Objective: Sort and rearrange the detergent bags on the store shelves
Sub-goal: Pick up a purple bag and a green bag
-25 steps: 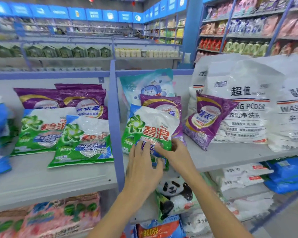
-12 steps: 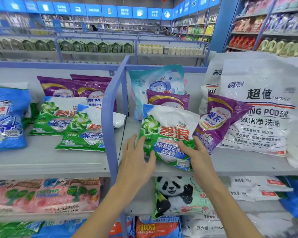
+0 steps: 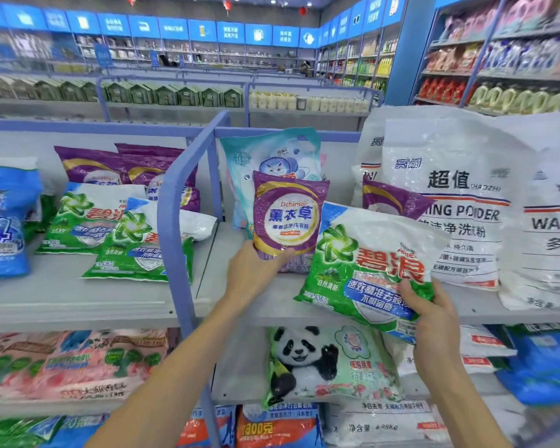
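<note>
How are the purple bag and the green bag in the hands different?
The shiny purple plastic bag stands upright; the green-and-white plastic bag tilts sideways. The purple one looks narrower, the green-and-white one wider. The left hand grips the purple bag's bottom; the right hand grips the green-and-white bag's corner. Both are detergent bags.

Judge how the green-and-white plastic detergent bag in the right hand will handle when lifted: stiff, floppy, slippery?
Probably floppy: the green-and-white plastic detergent bag creases and bulges while the right hand pinches its lower corner. Its glossy film shows glare, so it may slip. The purple plastic bag gripped by the left hand looks similarly soft.
</note>
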Tool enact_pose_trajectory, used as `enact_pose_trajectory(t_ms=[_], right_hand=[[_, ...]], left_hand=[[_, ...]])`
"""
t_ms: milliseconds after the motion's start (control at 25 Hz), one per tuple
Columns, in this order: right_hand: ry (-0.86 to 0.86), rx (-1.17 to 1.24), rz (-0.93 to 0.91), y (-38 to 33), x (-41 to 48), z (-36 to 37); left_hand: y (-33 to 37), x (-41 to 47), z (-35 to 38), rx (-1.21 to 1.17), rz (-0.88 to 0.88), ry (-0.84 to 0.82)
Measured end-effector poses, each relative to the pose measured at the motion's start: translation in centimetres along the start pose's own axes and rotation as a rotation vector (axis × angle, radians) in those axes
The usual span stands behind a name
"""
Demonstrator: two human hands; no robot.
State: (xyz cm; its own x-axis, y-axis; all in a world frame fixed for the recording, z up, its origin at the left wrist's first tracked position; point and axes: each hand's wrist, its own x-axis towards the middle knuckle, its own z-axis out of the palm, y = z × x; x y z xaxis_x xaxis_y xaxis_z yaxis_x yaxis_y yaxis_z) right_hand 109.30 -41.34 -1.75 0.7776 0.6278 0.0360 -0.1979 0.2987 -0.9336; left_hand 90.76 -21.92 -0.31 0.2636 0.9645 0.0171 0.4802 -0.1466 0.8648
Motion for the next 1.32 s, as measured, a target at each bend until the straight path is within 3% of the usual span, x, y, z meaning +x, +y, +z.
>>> enact_pose_trajectory(t_ms=[160, 360, 520, 720, 1000, 1200, 1320], right_hand=[[0.046, -0.008, 0.023, -0.2, 0.4, -1.0], [0.038, 0.049, 0.078, -0.4, 0.3, -2.2], [-0.037, 0.126, 0.106, -1.0, -0.9, -3.0], [-0.129, 0.181, 0.083, -1.7, -4.8, -2.2], [-0.193, 0.175, 0.136, -0.7, -11.7, 6.3], [-0.201, 0.136, 0.173, 3.8, -16.3, 15.1], [-0.182, 0.070, 0.150, 6.6, -18.9, 20.5]], left_hand=[[0.4, 2.6, 1.4, -0.203, -0.139, -0.054], [0.6, -1.7, 1.2, -0.475, 0.024, -0.118], [0.6, -6.3, -2.1, -0.534, 0.133, -0.118], [-1.5, -12.0, -7.8, -0.547, 0.144, -0.142], [-7.0, -14.2, -17.4, -0.568, 0.089, -0.071], [-13.3, -13.0, -27.0, -0.513, 0.025, 0.077], [-16.0, -11.3, -32.2, -0.494, -0.039, 0.078]])
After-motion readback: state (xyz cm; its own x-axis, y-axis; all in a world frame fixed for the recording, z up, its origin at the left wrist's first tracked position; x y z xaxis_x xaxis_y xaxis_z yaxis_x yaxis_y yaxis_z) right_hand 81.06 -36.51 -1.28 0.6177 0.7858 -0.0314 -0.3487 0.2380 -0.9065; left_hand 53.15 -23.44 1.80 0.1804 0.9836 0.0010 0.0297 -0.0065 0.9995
